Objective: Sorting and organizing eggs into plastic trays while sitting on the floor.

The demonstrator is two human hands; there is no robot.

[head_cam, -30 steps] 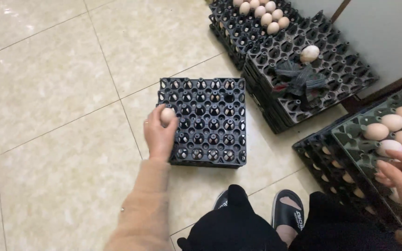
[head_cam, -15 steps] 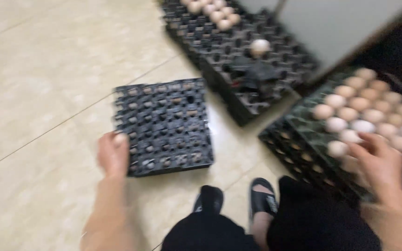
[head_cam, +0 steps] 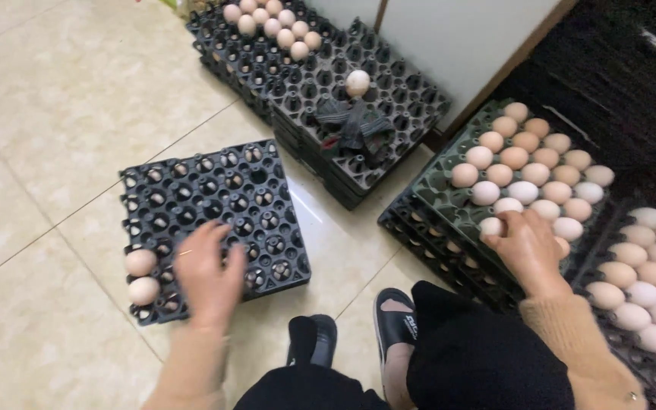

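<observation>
Now the left hand (head_cam: 208, 269) lies empty on the black tray (head_cam: 214, 220), two eggs (head_cam: 141, 277) placed, while the right hand's (head_cam: 525, 244) fingers close on another egg (head_cam: 493, 226).

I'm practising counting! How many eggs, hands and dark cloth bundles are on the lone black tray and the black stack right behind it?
Eggs: 3 (2 on lone tray, 1 on stack)
Left hand: 1
Dark cloth bundle: 1
Total: 5

Black egg tray (head_cam: 214, 190) lies flat on the floor, two eggs (head_cam: 142, 277) in its near-left corner; a dark green tray (head_cam: 449, 190) sits right, filled with eggs.
</observation>
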